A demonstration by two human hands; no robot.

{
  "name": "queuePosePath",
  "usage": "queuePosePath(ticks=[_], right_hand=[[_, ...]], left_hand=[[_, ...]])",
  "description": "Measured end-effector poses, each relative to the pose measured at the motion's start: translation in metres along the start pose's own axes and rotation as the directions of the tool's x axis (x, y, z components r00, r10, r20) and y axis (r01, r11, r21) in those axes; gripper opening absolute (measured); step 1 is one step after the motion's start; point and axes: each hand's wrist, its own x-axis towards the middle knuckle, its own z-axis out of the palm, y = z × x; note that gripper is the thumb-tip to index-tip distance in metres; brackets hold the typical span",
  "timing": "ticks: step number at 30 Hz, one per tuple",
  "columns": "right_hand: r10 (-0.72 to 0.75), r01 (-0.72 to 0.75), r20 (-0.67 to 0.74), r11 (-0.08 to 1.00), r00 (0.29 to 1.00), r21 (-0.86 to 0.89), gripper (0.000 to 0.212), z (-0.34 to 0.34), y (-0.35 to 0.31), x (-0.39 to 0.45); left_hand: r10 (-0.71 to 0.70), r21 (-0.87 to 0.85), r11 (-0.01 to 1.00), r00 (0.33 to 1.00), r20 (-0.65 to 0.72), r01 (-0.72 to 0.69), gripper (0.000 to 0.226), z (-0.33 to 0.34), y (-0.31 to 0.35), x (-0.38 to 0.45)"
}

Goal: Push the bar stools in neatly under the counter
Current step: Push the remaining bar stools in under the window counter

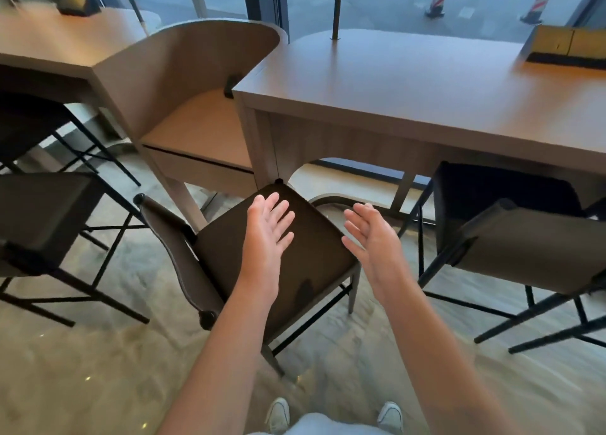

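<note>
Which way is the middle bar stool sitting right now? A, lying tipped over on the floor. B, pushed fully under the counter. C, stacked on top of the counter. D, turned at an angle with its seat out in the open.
D: the middle bar stool stands upright but skewed, only its far corner near the counter, with the open left hand and right hand above the seat.

curved wooden divider [183,70] | striped cones [437,0] outside | white shoes [278,415] on carpet [82,385]
</note>
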Motion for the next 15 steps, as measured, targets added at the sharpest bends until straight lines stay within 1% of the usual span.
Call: queuePosePath(ticks=[3,6,11,15], right_hand=[[-0.003,0.005,-0.050,1.000,0.999,0.027,0.042,0.044,0.020,-0.013],[0.024,-0.021,-0.073,0.999,0.997,0.042,0.043,0.070,0.035,-0.025],[0.044,-0.040,-0.119,0.999,0.992,0.031,0.042,0.098,0.049,-0.040],[0.051,-0.047,-0.131,0.998,0.990,0.035,0.042,0.105,0.055,-0.045]], left_hand=[[0.003,-0.003,1.000,0.998,0.057,-0.002,0.053,-0.047,0.014,0.010],[-0.024,0.000,1.000,0.997,0.080,0.024,0.054,-0.072,0.022,0.012],[-0.060,-0.023,0.998,0.993,0.106,0.063,0.054,-0.103,0.024,0.010],[-0.091,-0.037,0.995,0.991,0.093,0.095,0.055,-0.117,0.024,0.008]])
